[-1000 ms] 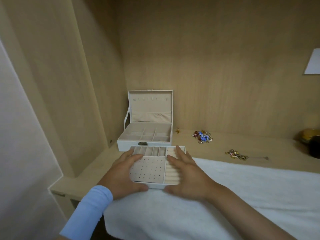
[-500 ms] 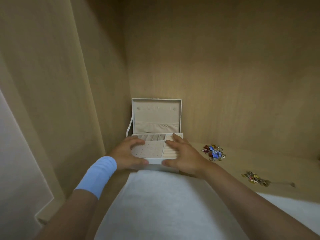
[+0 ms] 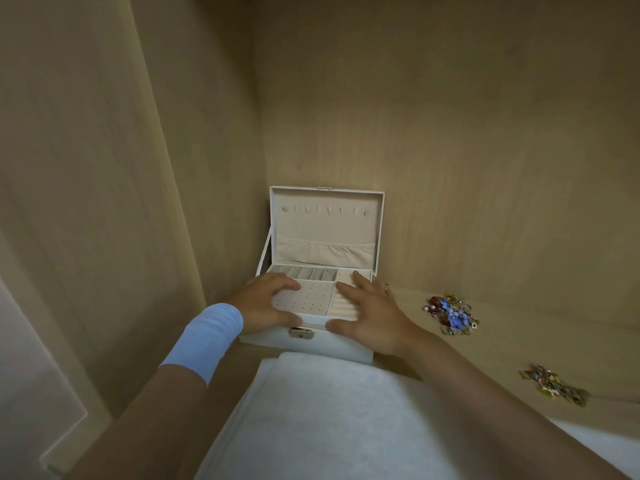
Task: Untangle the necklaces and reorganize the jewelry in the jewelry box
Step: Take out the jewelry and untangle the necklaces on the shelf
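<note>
Head view: centre frame, left hand (image 3: pixel 266 306) grasps the tray (image 3: pixel 308 300), right hand (image 3: pixel 370 317) lies flat on it; seat it level and square in the jewelry box (image 3: pixel 346 347).

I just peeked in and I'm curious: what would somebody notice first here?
The open white jewelry box in the corner of the shelf, lid standing up, catches the eye first. The left hand grips the tray sitting in it, and the right hand lies flat on top. To its right on the shelf glitters a colourful jewelry pile with blue bits.
</note>
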### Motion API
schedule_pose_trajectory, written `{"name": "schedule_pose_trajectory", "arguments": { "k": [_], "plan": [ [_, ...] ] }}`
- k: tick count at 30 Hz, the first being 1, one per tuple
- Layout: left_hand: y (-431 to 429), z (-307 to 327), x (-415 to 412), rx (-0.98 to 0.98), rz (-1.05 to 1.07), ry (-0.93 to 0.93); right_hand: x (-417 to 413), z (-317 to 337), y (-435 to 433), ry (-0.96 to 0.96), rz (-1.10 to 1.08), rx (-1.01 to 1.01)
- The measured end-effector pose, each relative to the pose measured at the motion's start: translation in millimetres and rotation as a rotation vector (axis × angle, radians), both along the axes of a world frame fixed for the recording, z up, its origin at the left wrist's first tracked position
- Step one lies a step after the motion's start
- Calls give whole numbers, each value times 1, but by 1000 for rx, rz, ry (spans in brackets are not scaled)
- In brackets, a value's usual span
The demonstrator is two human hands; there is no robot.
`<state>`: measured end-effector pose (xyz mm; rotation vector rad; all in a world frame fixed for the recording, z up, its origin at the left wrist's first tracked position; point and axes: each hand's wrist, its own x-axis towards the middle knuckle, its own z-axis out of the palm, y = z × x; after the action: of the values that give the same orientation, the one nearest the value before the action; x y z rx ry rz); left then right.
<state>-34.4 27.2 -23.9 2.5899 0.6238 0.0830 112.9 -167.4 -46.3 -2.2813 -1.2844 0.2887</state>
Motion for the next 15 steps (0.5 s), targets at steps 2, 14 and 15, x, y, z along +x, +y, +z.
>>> {"name": "schedule_pose_trajectory", "arguments": {
  "k": [2, 14, 15],
  "plan": [
    [-4, -2, -1, 50, 10, 41, -2, -3, -1, -14, 3, -20],
    [-19, -14, 14, 265, 88, 207, -10, -5, 14, 87, 12, -60],
    [-15, -12, 16, 260, 92, 225, -9, -3, 15, 89, 17, -63]
  ]
}}
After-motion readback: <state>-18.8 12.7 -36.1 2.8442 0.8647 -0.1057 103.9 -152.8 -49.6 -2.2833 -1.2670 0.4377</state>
